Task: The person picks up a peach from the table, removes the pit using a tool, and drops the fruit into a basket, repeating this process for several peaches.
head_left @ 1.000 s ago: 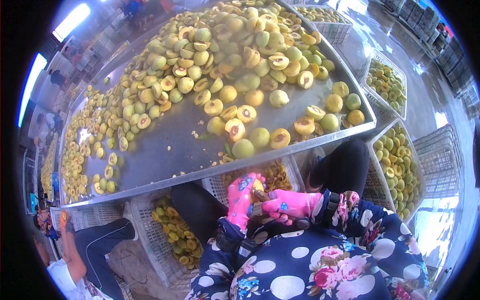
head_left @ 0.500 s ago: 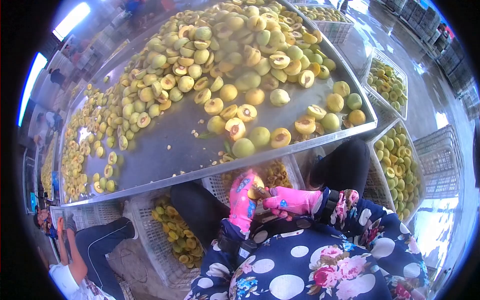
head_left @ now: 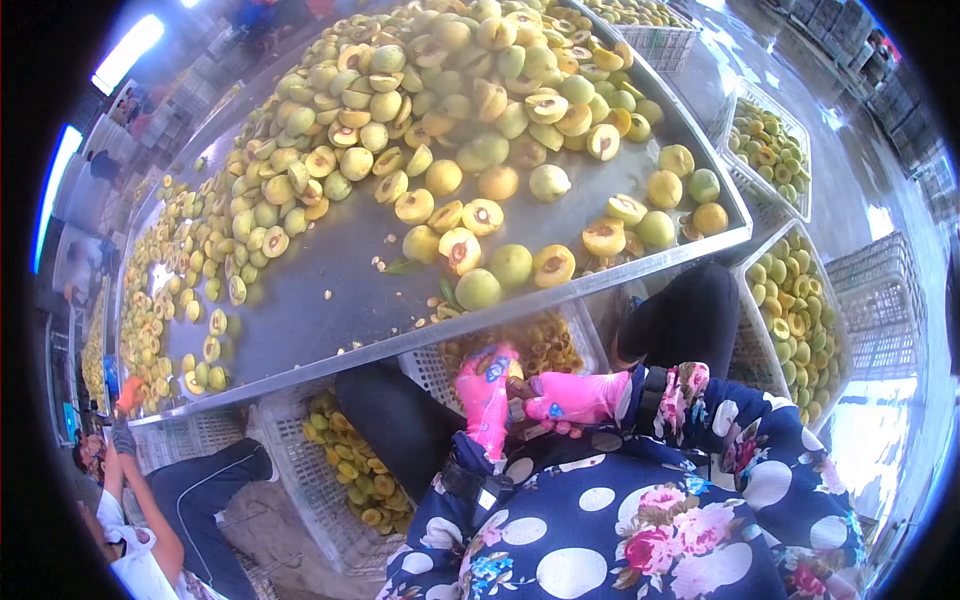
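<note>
My left hand (head_left: 487,395), in a pink patterned glove, is closed around a yellow-green fruit half (head_left: 515,369), mostly covered by the fingers. Right beside it my right hand (head_left: 560,397), gloved in pink too, has its fingers curled around a small hand tool, its tip against the fruit; the grip hides most of its shape. Both hands are over my lap, just in front of the metal table's rim (head_left: 560,300). Beneath and beyond them sits a white crate (head_left: 425,368) of cut yellow fruit pieces (head_left: 550,342).
Halved and whole fruit (head_left: 400,110) are heaped on the metal table. A crate of fruit halves (head_left: 285,425) stands left of my legs, with filled crates (head_left: 752,330) to the right. At far left, a co-worker's orange-gloved hand (head_left: 129,393) reaches to the table edge.
My hands stay together at the fruit; the left fingers now cover more of it. The co-worker's hands at the left have moved up to the table edge. The view has shifted slightly.
</note>
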`<state>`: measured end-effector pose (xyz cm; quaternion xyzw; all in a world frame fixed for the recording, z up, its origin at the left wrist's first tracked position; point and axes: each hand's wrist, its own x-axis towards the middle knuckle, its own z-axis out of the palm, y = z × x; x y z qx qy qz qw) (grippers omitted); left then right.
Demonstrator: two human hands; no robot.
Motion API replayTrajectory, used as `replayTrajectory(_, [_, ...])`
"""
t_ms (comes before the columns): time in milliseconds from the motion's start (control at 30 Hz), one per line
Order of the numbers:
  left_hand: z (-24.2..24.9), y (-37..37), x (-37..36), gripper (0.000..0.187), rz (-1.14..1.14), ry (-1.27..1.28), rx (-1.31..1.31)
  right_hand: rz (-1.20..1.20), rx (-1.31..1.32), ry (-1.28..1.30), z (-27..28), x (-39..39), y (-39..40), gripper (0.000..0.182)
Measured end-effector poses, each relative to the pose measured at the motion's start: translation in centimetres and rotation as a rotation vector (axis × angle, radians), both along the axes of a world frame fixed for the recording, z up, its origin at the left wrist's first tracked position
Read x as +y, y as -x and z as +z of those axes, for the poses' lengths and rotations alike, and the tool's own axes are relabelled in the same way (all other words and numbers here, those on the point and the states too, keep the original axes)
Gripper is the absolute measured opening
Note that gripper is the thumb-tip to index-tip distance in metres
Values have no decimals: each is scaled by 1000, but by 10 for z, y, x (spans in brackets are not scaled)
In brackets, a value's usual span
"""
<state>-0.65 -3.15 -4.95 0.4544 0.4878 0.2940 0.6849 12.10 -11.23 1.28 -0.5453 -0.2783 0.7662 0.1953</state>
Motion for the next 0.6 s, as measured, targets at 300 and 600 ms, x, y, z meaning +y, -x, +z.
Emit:
replayTrajectory(300, [-1,0,4,17,-90,60,41,-32,126,1,-18,0,1,29])
replayTrajectory(600, [-10,1,5,17,-183,92,61,75,-86,-93,-18,-5,0,28])
